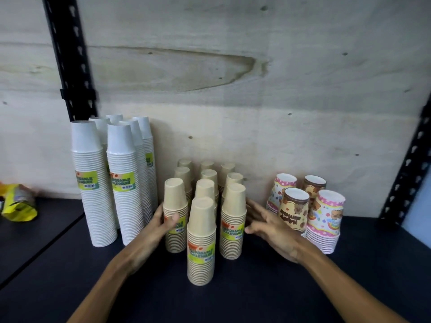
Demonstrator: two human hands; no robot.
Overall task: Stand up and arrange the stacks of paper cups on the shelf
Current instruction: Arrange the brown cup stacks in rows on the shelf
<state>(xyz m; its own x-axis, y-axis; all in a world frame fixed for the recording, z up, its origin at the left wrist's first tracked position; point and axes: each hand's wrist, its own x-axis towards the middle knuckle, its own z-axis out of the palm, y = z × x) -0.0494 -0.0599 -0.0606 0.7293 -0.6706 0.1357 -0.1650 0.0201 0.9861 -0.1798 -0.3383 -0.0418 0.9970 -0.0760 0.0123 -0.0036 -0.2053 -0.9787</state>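
Tan paper cup stacks (202,241) upright mid-shelf (256,294); light, crushable, tippy, best cradled low at the sides. Left hand (151,231) cupping left stack, right hand (270,227) spread open beside right stack.

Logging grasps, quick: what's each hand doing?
Left hand: closed on a tan cup stack.
Right hand: open, holding nothing.

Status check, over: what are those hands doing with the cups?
Left hand on left tan stack. Right hand open beside right tan stack. All stacks upright. Nothing blocking.
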